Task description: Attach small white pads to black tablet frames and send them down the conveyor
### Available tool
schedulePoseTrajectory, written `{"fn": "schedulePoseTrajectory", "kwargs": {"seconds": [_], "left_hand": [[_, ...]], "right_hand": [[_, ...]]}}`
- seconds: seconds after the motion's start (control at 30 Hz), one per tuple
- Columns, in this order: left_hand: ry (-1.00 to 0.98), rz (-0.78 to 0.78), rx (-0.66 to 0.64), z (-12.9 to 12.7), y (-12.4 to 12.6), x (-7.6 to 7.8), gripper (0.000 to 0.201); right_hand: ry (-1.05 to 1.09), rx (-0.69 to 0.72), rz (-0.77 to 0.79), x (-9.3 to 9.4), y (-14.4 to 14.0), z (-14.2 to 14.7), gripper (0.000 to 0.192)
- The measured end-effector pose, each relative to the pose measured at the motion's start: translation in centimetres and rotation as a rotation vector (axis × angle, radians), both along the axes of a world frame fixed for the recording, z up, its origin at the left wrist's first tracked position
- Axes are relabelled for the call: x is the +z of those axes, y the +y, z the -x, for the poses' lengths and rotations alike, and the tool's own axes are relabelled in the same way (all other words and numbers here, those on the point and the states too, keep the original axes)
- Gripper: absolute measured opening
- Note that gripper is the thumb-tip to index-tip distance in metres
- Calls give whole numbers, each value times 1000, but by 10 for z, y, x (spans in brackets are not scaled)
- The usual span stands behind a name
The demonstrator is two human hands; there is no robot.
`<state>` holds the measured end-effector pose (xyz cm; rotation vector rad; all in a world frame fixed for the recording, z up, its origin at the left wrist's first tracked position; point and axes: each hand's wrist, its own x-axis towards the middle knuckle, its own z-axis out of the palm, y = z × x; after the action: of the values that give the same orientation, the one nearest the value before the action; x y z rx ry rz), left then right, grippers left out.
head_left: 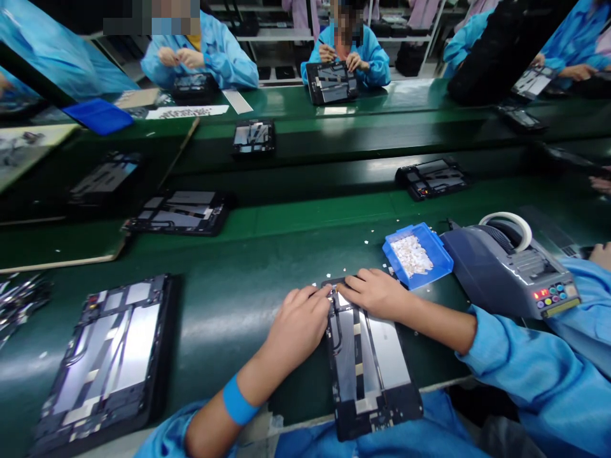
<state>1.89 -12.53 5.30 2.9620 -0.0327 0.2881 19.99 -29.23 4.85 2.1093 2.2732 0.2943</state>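
Note:
An open tablet chassis (367, 362) lies lengthwise at the near edge of the green bench, its silver plates and black frame facing up. My left hand (298, 321) rests on its far left corner with fingers pressed down. My right hand (375, 292) lies across the far end, fingertips meeting the left hand's at a small pale piece on the frame. Neither hand visibly grips anything. A blue tray (439, 251) of small white pieces sits just beyond my right hand.
A grey tape dispenser machine (510, 270) stands at right. Another open chassis (107, 362) lies at near left, and more (179, 213) rest on the conveyor (305, 191). Across the belt, people in blue coats work on units (331, 83). Small white scraps dot the bench.

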Motion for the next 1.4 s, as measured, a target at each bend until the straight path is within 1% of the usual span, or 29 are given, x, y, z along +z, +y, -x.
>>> {"fn": "schedulePoseTrajectory", "kwargs": {"seconds": [0.07, 0.17, 0.23, 0.27, 0.33, 0.43, 0.53, 0.63, 0.77, 0.9, 1.0, 1.2, 1.4], "left_hand": [[-9, 84, 11, 0, 0, 1, 16], [-22, 386, 97, -4, 4, 7, 15], [17, 583, 171, -11, 7, 10, 14], [52, 649, 197, -16, 8, 11, 14], [115, 704, 219, -26, 10, 10, 14], [148, 680, 220, -39, 12, 6, 16], [146, 674, 246, -46, 13, 1, 19], [141, 727, 291, -48, 12, -3, 21], [121, 810, 386, -47, 8, -11, 25], [79, 838, 451, -46, 5, -18, 24], [70, 823, 457, -46, 4, -20, 22], [5, 714, 451, -46, -1, -18, 19], [-22, 663, 456, -44, -7, -20, 18]], "right_hand": [[-3, -1, 7, 0, 0, 0, 37], [8, -2, 17, 0, 0, 1, 36], [18, -3, 23, 0, 0, 0, 36], [24, -5, 24, -1, 0, 0, 35], [42, -9, 22, -2, 0, 0, 35], [54, -4, 7, -3, 0, -1, 35], [46, 0, -14, -4, 0, -2, 34], [45, -4, -26, -3, 0, -2, 31], [54, -1, -26, -2, 1, -3, 29], [63, 2, -34, -3, 1, -3, 29], [53, 0, -35, -3, 1, -3, 30], [58, 9, -41, -2, 1, -3, 30], [64, 2, -35, -4, 1, -3, 29]]}}
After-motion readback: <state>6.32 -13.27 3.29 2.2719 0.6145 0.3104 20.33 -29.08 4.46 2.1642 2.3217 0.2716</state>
